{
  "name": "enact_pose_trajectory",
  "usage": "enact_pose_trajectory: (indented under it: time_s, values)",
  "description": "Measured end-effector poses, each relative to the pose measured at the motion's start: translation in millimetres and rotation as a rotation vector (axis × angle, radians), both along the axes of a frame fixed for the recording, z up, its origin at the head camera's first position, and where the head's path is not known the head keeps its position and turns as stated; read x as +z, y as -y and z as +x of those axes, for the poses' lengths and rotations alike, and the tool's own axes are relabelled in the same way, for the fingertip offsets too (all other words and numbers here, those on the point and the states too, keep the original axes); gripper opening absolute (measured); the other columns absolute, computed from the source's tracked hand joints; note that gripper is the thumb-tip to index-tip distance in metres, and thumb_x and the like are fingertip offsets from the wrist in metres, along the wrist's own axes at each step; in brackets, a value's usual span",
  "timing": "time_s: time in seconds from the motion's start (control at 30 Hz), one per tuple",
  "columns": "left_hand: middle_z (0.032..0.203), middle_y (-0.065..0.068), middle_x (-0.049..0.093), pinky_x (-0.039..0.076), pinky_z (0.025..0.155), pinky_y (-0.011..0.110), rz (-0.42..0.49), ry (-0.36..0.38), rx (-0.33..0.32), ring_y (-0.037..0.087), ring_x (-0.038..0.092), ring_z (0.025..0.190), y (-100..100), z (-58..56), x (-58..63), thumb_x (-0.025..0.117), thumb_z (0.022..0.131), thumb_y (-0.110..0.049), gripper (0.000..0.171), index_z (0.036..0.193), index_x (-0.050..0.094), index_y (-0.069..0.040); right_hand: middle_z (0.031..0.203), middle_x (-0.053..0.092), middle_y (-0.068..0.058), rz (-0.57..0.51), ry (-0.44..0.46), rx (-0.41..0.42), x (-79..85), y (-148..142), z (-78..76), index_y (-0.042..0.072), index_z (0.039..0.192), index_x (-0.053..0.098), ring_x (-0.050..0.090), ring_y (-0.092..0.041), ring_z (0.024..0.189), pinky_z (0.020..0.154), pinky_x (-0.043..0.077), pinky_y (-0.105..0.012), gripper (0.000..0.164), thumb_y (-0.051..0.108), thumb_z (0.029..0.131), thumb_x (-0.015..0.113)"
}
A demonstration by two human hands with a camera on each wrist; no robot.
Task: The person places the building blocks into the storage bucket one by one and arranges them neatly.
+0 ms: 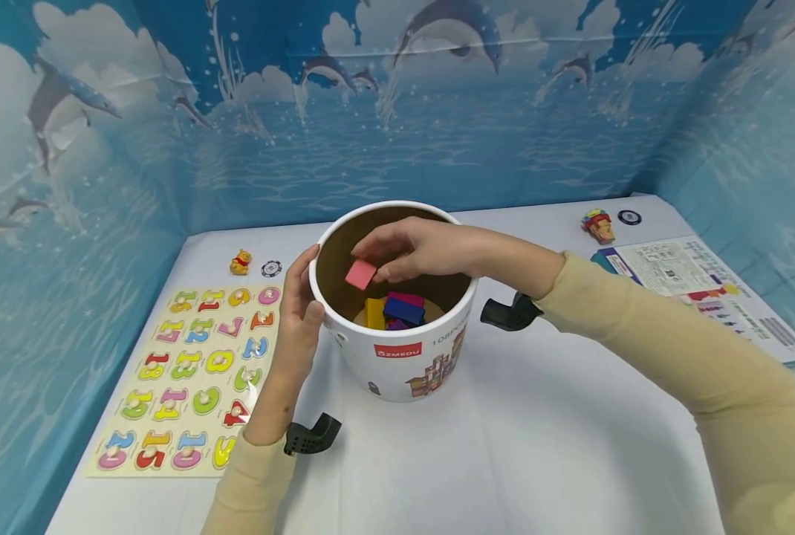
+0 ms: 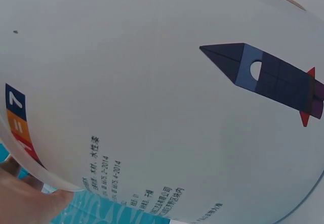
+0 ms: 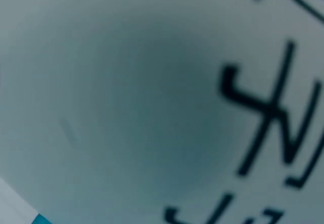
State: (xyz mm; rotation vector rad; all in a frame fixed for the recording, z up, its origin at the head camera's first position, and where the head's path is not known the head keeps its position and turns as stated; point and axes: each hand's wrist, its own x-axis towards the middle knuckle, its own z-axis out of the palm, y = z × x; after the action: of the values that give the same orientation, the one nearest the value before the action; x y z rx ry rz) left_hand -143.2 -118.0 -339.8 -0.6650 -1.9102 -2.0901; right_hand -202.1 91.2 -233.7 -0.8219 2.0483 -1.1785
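Observation:
A white bucket (image 1: 397, 379) with a printed label stands upright on the table, and several coloured blocks lie on its bottom. Among them are a yellow block (image 1: 374, 313) and a blue block (image 1: 403, 310). My right hand (image 1: 414, 249) reaches over the rim and pinches a pink block (image 1: 360, 274) between thumb and fingers, above the other blocks. My left hand (image 1: 299, 319) holds the bucket at the left of its rim; in the left wrist view part of that hand (image 2: 30, 204) shows at the rim. The right wrist view shows only the bucket's printed wall (image 3: 126, 107), close up.
Left of the bucket lies a number puzzle board (image 1: 183, 357). Behind it are a small yellow bear figure (image 1: 240, 262) and a round chip (image 1: 271, 268). Back right hold another figure (image 1: 599, 226), a black chip (image 1: 629, 217) and a printed flat package (image 1: 698, 290). Dolphin-print curtains (image 1: 411, 148) enclose the table.

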Motion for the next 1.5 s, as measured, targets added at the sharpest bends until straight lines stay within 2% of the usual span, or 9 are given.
enact_pose_trajectory:
  time_s: [0.23,0.47,0.6,0.7,0.8,1.1,1.27,1.4,1.5]
  values:
    - [0.137,0.01,0.034,0.033,0.096,0.051,0.019,-0.007,-0.009,0.034,0.033,0.12,0.6,0.3,-2.6,0.055,0.075,-0.059,0.08,0.138,0.028,-0.018,0.122,0.052,-0.002,-0.143,-0.133,-0.02,5.9,-17.4,5.4,0.011,0.125,0.049,0.049,-0.017,0.112,0.09,0.043,-0.032,0.035,0.015,0.09,0.053]
    - [0.137,0.009,0.034,0.035,0.095,0.05,0.003,-0.012,-0.001,0.034,0.033,0.12,0.2,0.5,-0.3,0.056,0.075,-0.058,0.079,0.137,0.03,-0.018,0.122,0.05,-0.014,-0.62,-0.172,-0.48,-12.1,-106.0,13.5,0.002,0.122,0.049,0.046,-0.024,0.115,0.097,0.037,-0.029,0.033,0.008,0.09,0.05]
    - [0.137,0.009,0.035,0.034,0.095,0.051,0.007,-0.009,0.002,0.034,0.033,0.12,2.0,-0.2,0.0,0.056,0.075,-0.058,0.079,0.137,0.03,-0.018,0.131,0.043,-0.008,-0.339,-0.109,-0.817,-75.3,-147.2,-6.6,0.011,0.13,0.043,0.039,-0.02,0.121,0.103,0.029,-0.035,0.044,0.026,0.089,0.053]
    - [0.137,0.009,0.035,0.033,0.095,0.053,0.005,0.001,-0.002,0.035,0.033,0.119,2.8,-0.9,-1.0,0.056,0.075,-0.058,0.078,0.137,0.03,-0.019,0.141,0.032,-0.007,-0.09,0.012,-0.947,-123.1,-171.1,-19.8,0.017,0.137,0.033,0.027,-0.022,0.129,0.105,0.02,-0.045,0.054,0.035,0.089,0.052]
    - [0.137,0.009,0.035,0.033,0.094,0.054,0.002,0.007,-0.002,0.035,0.034,0.119,2.6,-1.2,-1.5,0.057,0.075,-0.058,0.078,0.137,0.03,-0.02,0.145,0.022,-0.009,-0.027,0.111,-1.015,-157.0,-188.2,-27.3,0.017,0.14,0.027,0.016,-0.026,0.133,0.105,0.014,-0.05,0.059,0.033,0.089,0.051]
    - [0.138,0.009,0.034,0.03,0.095,0.056,-0.004,-0.011,-0.002,0.033,0.032,0.122,2.3,-1.9,1.8,0.056,0.074,-0.06,0.08,0.138,0.029,-0.019,0.132,0.039,-0.019,0.213,-0.19,-0.969,-190.8,-192.3,-37.3,0.012,0.134,0.038,0.031,-0.037,0.119,0.098,0.029,-0.053,0.047,0.02,0.09,0.053]
    - [0.138,0.009,0.035,0.03,0.095,0.056,-0.006,-0.001,0.0,0.033,0.033,0.122,2.1,-1.2,2.1,0.056,0.074,-0.06,0.08,0.137,0.029,-0.02,0.128,0.044,-0.016,0.196,-0.319,-0.892,-194.7,-185.1,-32.1,0.011,0.127,0.047,0.039,-0.034,0.116,0.096,0.033,-0.051,0.039,0.013,0.088,0.055]
    - [0.137,0.01,0.035,0.03,0.094,0.057,0.004,-0.001,-0.005,0.035,0.033,0.121,2.4,-2.1,0.1,0.056,0.074,-0.059,0.079,0.137,0.029,-0.019,0.128,0.045,-0.015,0.176,-0.27,-0.876,-196.9,-179.0,-28.9,0.013,0.125,0.049,0.042,-0.032,0.111,0.094,0.036,-0.048,0.038,0.017,0.088,0.056]
    - [0.137,0.009,0.035,0.031,0.095,0.055,0.008,0.002,-0.008,0.034,0.033,0.121,2.0,-2.5,-0.2,0.057,0.074,-0.059,0.079,0.137,0.03,-0.019,0.132,0.04,-0.014,0.117,-0.09,-0.893,-193.0,-176.6,-27.5,0.015,0.129,0.046,0.039,-0.028,0.112,0.094,0.039,-0.04,0.045,0.029,0.087,0.056]
